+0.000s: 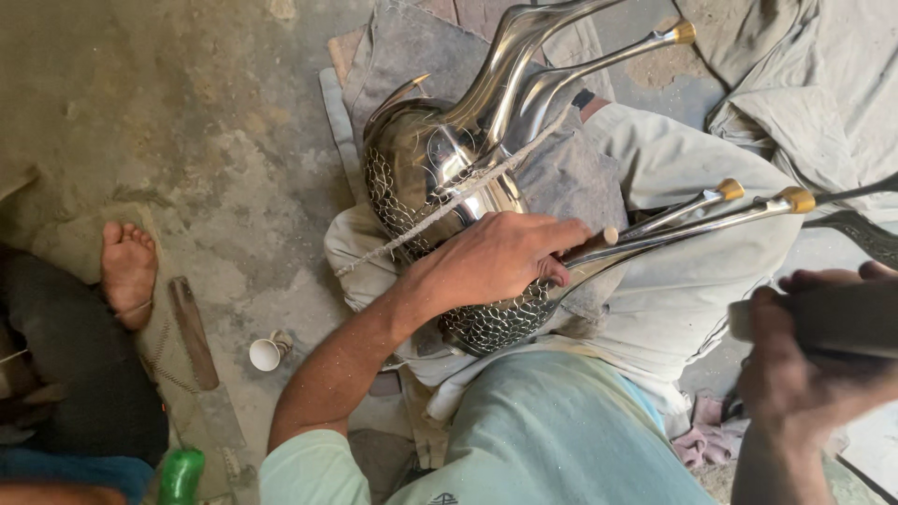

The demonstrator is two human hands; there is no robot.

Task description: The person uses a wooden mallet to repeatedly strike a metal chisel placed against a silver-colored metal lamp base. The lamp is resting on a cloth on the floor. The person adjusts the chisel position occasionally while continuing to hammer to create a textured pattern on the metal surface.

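We look straight down at our lap. The landmark is the shiny metal swan (440, 168), a hollow figure with a scale-patterned body and long curved neck, lying on a grey cloth (571, 178) over our knee.

A second swan (505, 318) of the same kind lies just below and to the right of the first, touching it. Its thin neck runs out to the right and ends in a brass-coloured tip (798, 199). A similar brass tip (730, 190) sits just beside that one.

Our left hand (496, 257) is closed down over the second swan, fingers wrapped across the place where neck meets body, pressing it against the lap.

Our right hand (795, 365), well to the right of the swans, is clenched around a dark tool (832, 318). The tool is blurred; we cannot tell its kind. A dark thin rod (856, 192) reaches in from the right edge to the brass tip.

A white cord (449, 201) crosses the first swan slantwise.

On the concrete floor (215, 140) left of the swans: a small white paper cup (266, 353), another person's bare foot (127, 269), and, at the bottom edge, a green bottle top (181, 475).
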